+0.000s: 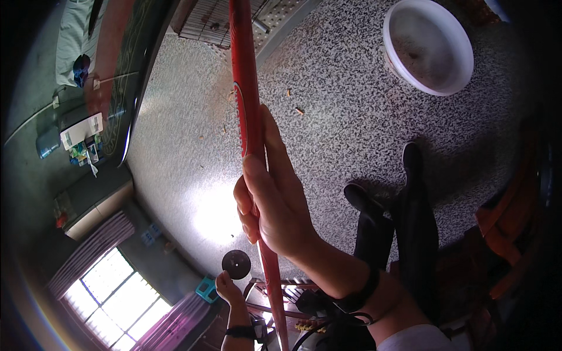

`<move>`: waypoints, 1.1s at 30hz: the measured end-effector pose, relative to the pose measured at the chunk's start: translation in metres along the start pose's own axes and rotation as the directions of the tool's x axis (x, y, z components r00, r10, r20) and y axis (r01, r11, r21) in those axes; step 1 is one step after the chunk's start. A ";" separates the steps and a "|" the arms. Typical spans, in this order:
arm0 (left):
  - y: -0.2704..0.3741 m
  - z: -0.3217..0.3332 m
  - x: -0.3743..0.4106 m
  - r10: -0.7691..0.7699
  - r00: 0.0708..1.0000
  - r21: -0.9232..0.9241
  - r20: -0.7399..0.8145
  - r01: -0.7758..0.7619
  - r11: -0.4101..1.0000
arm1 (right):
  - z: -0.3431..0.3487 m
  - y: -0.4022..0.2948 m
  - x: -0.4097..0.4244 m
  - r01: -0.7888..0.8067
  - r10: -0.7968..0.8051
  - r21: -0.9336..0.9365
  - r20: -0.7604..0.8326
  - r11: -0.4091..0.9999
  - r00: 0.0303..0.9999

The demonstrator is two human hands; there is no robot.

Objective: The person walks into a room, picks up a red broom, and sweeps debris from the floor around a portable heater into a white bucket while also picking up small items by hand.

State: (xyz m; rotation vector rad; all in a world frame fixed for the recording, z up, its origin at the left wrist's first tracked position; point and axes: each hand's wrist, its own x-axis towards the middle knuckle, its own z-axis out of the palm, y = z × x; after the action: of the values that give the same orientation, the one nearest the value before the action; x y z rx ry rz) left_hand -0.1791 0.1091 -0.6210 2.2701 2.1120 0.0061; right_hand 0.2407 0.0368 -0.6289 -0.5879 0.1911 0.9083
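Observation:
My right hand (283,210) is wrapped around a long red shaft (250,118) that runs from the top edge down to the bottom edge of the view. The shaft has a ridged, outlined panel above my thumb and looks narrower at its lower part. Its exact kind cannot be told. At lower left, my left hand (228,287) pinches the rim of a thin black disc (235,264) with a small hole in its centre. The disc and the shaft are apart. Dark bands circle both wrists.
A white bucket (389,46) with murky contents stands on the speckled floor (333,114) at upper right. A wire cage (206,22) is at the top. Small orange bits (299,111) lie scattered. A teal plastic item (206,290) is beside my left hand; dark cords hang near my right wrist.

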 end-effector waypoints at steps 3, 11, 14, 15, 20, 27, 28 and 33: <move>0.000 -0.005 0.002 -0.023 1.000 0.034 -0.009 0.024 0.999 | 0.008 0.011 -0.001 -0.066 0.064 -0.068 -0.031 0.995 0.997; -0.052 0.010 0.010 -0.058 0.998 -0.282 0.037 0.066 0.957 | 0.025 0.080 -0.043 -0.225 0.243 -0.263 0.039 0.938 0.969; -0.042 0.013 0.006 -0.083 0.996 -0.290 0.042 0.092 0.953 | 0.017 0.074 -0.047 -0.230 0.243 -0.174 0.059 0.958 0.968; -0.043 0.012 0.005 -0.083 0.996 -0.278 0.032 0.089 0.956 | 0.014 0.065 -0.048 -0.268 0.278 -0.125 0.079 0.955 0.957; -0.026 0.007 -0.003 -0.082 0.997 0.028 0.017 0.081 0.996 | -0.002 0.033 -0.016 -0.150 0.158 -0.139 0.042 0.979 0.987; -0.068 0.013 0.005 -0.117 0.993 -0.127 0.020 0.119 0.985 | 0.002 0.013 0.000 0.114 -0.112 -0.044 0.044 0.992 0.993; -0.079 0.015 0.008 -0.120 0.993 -0.153 0.014 0.121 0.981 | 0.001 0.013 0.001 0.111 -0.108 -0.037 0.063 0.993 0.992; -0.102 0.010 0.022 -0.090 0.996 -0.167 0.005 0.090 0.982 | 0.021 0.048 -0.015 -0.153 0.154 -0.018 0.047 0.988 0.987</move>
State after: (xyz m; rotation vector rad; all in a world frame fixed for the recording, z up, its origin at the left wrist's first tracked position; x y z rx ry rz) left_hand -0.2785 0.1377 -0.6350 2.0812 2.1247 0.1760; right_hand 0.1918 0.0610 -0.6248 -0.5690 0.1883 1.0730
